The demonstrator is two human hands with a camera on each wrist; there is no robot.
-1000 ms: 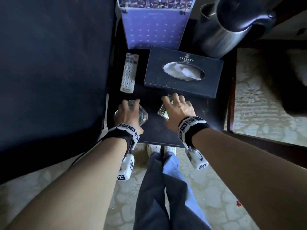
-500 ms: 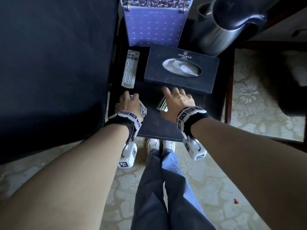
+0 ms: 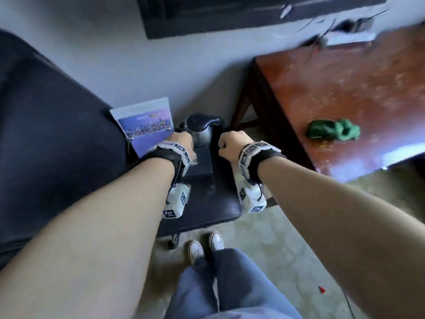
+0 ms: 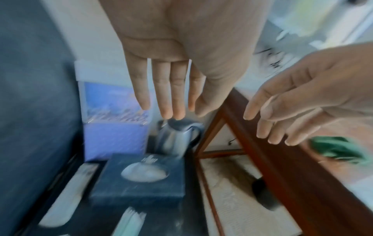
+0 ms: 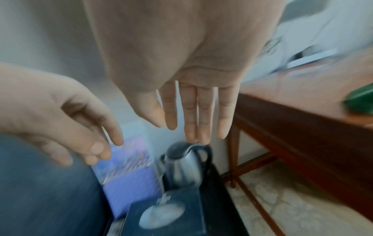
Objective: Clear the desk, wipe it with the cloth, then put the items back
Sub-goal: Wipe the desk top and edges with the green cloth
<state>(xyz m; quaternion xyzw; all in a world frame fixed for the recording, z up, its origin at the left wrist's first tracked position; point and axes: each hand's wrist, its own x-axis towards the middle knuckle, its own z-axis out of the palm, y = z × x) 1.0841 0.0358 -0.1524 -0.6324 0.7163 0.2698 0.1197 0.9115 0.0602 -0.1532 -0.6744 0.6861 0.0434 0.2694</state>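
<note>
Both hands hover empty above a small black side table point(image 3: 207, 203). My left hand point(image 3: 182, 142) and right hand point(image 3: 231, 143) are side by side, fingers straight and pointing down in the wrist views point(image 4: 167, 95) point(image 5: 193, 115). Below them stand a purple desk calendar point(image 3: 147, 125), a steel kettle point(image 3: 201, 132), a dark tissue box point(image 4: 141, 177) and a white remote point(image 4: 68, 196). A crumpled green cloth point(image 3: 331, 130) lies on the red-brown wooden desk point(image 3: 345, 88) to the right, well away from both hands.
A dark upholstered seat point(image 3: 46, 134) fills the left side. A grey wall point(image 3: 115, 54) is behind the side table. Cables and a white device point(image 3: 345, 35) sit at the desk's far edge. My feet point(image 3: 204, 245) stand on patterned floor.
Both hands have let go of the glass items on the side table and risen, fingers now straight. The head view has swung up and right, bringing the desk and green cloth into sight.
</note>
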